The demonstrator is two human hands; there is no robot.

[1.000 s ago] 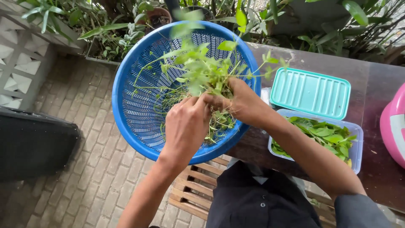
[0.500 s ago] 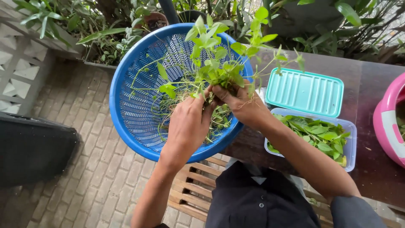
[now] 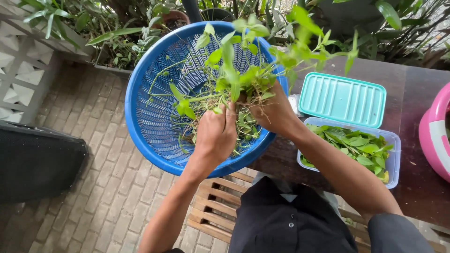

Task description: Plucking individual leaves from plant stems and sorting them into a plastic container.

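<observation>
Dark wooden worktop at right; mid-frame, left hand and right hand pinch leafy green stems over round blue perforated plastic colander.

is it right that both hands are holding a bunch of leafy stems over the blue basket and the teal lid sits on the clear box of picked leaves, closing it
Not quite. The head view shows the teal lid lying on the table beside the clear box, which stands open with its picked leaves showing. The rest holds: the left hand and right hand grip the bunch of leafy stems over the blue basket.
</observation>
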